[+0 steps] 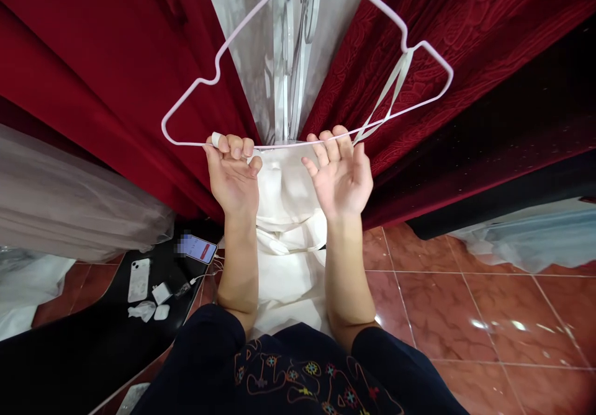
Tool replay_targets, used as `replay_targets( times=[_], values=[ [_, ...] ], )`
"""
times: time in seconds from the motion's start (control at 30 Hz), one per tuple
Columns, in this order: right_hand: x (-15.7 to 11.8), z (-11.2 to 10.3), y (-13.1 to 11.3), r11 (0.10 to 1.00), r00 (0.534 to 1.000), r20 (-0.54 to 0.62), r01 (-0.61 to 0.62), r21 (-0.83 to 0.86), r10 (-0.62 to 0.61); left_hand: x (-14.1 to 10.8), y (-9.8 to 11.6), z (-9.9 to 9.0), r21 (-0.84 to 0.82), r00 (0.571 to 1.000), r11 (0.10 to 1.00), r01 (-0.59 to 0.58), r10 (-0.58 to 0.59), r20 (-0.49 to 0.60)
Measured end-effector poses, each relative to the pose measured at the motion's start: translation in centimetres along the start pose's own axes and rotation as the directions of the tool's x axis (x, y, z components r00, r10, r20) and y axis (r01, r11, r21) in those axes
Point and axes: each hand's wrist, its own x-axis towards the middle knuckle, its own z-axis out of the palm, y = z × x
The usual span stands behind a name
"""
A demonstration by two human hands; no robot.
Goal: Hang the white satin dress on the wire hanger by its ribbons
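A pale pink clothes hanger is in front of me, its lower bar running across both hands. My left hand, palm up, has its fingers curled over the bar, with a bit of white around one fingertip. My right hand is also palm up, its fingers somewhat apart and bent at the bar, its thumb by a white strap. That strap loops over the hanger's right notch. Below the bar, between my forearms, hangs a white garment with folds lower down. Its upper edge is partly hidden by my fingers.
Dark red curtains or cloths hang on both sides. A black surface at lower left holds a lit phone, a white phone, a charger and a small white case. Red tiled floor lies at right.
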Motion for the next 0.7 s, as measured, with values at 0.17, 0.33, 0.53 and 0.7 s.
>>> replay_targets(
  times=[0.17,0.33,0.53,0.7],
  values=[
    [-0.3,-1.2,-1.9,0.824,0.792,-0.331,0.346,-0.449,-0.513,0.1,0.4,-0.1,0.005,0.999,0.999,0.036,-0.036,0.017],
    [1.2,-3.0,-2.9,0.781,0.814,-0.256,0.334,-0.529,-0.521,-0.4,0.1,-0.2,-0.085,0.995,0.995,0.06,-0.052,0.089],
    [1.8,-2.1,-2.7,0.763,0.895,-0.099,0.308,-0.569,-0.435,0.0,0.2,-0.8,0.027,0.997,0.999,0.045,-0.047,0.063],
    [0.6,-1.1,-3.5,0.696,0.882,-0.085,0.304,-0.651,-0.464,0.5,0.1,-1.1,0.037,0.997,0.997,0.061,-0.063,0.049]
  ],
)
